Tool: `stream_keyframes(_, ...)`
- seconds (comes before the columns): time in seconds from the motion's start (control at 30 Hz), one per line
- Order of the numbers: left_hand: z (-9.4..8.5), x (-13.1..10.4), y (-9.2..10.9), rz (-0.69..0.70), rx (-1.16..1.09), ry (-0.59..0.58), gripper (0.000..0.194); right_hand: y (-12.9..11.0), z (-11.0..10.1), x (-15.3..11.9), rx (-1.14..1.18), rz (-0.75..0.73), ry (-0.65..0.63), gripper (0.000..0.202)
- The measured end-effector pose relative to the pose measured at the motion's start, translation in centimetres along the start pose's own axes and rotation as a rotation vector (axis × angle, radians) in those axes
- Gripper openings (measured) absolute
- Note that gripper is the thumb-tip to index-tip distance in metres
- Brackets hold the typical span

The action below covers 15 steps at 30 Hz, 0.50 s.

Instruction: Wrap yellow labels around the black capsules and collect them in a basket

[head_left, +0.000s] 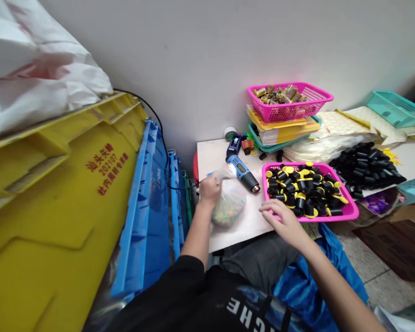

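My left hand [210,190] is closed on the gathered top of a clear plastic bag [228,206]. Small multicoloured pieces fill the bag's bottom, too blurred to name. My right hand [284,222] is at the front left corner of a pink basket [350,213], fingers pointing left and somewhat apart, with nothing visible in them. Whether it touches the rim I cannot tell. Inside this basket are many black cylinders with yellow caps [300,203]. A blue heat gun [242,170] lies between bag and basket, its nozzle toward me.
Behind, another pink basket [318,99] of small wrapped cylinders sits on yellow-and-white packs [280,133] in a green tray. Loose black cylinders [363,166] are piled at right. Stacked yellow [72,198] and blue crates [148,207] stand at left; a black cable [162,133] hangs beside them.
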<state>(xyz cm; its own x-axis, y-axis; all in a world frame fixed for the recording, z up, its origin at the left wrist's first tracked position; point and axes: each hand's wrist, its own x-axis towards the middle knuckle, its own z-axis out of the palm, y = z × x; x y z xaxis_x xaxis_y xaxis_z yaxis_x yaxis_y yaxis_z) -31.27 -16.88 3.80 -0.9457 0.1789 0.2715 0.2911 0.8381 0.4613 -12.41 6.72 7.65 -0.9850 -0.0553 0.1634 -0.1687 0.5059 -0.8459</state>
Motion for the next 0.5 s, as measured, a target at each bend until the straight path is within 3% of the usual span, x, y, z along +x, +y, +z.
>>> stream_keyframes(0.03,-1.7,1.9,-0.2,-0.084,0.019,0.1,0.042,0.4,-0.4,-1.6,0.025,0.066,-0.004,0.03)
stream_keyframes(0.1,-5.3,6.8,-0.7,-0.29,0.016,0.481,0.055,1.6,-0.7,-4.9,0.068,0.223,0.041,0.033)
stream_keyframes(0.17,-8.2,12.5,-1.3,-0.283,-0.023,0.583,0.057,3.3,-0.3,-8.4,0.105,0.393,0.135,0.038)
stream_keyframes(0.27,-9.3,20.6,-2.6,-0.345,-0.08,0.364,0.048,6.4,1.1,-13.7,0.21,0.641,0.182,0.049)
stream_keyframes(0.37,-6.9,25.7,-3.2,-0.386,-0.109,0.184,0.04,10.6,2.6,-19.4,0.186,0.818,0.244,0.057)
stream_keyframes(0.43,-4.6,27.3,-2.9,-0.397,-0.123,0.136,0.039,13.8,4.0,-23.3,-0.133,0.88,0.483,0.06)
stream_keyframes(0.5,-2.3,27.9,-2.0,-0.395,-0.139,0.09,0.043,16.7,5.8,-27.0,-0.518,1.064,0.682,0.079)
